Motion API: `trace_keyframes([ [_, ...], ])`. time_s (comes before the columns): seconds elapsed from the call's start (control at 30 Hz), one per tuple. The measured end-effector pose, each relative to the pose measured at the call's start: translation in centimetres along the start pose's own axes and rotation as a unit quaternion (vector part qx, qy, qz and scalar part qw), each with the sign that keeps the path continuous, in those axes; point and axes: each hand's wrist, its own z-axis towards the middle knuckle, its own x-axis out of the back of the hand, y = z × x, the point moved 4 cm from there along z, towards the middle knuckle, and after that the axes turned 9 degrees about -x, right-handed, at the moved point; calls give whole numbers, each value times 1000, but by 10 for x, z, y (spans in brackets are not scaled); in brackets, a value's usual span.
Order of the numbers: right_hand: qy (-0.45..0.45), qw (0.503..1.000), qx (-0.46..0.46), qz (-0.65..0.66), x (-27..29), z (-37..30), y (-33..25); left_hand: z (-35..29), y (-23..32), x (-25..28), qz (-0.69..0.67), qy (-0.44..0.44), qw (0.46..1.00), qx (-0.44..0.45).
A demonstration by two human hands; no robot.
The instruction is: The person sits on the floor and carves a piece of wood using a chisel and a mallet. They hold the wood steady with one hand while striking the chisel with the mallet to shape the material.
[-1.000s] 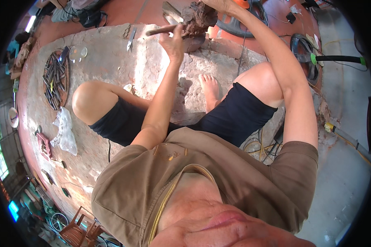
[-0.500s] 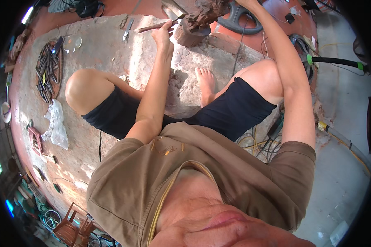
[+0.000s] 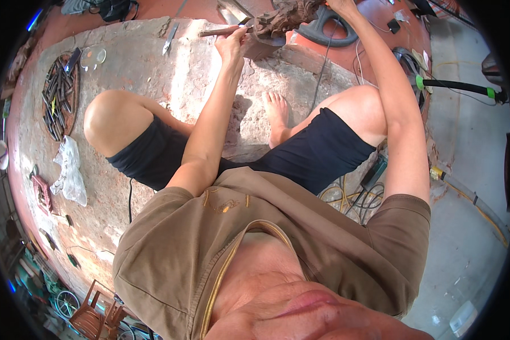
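Carving, one, brown, at top edge beyond one bare foot. Tool, one, pinched in left hand. By carving's far end, right hand, partly cropped; cannot tell grip. Against half a second ago, tool more level; against a second ago, carving tipped farther right. Carving's long axis aslant: plain base lower left, far end toward upper right.

Open slab leaves passage between tray and blade; the carving blocks farther right.
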Motion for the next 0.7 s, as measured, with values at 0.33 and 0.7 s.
trace_keyframes([
  [0.33,-39,993,-87,66,24,9,-59,-10,9,-62,-43,-54,996,-58],
  [0.7,11,1000,-14,-18,11,7,-35,-3,21,-56,57,-30,984,-165],
])
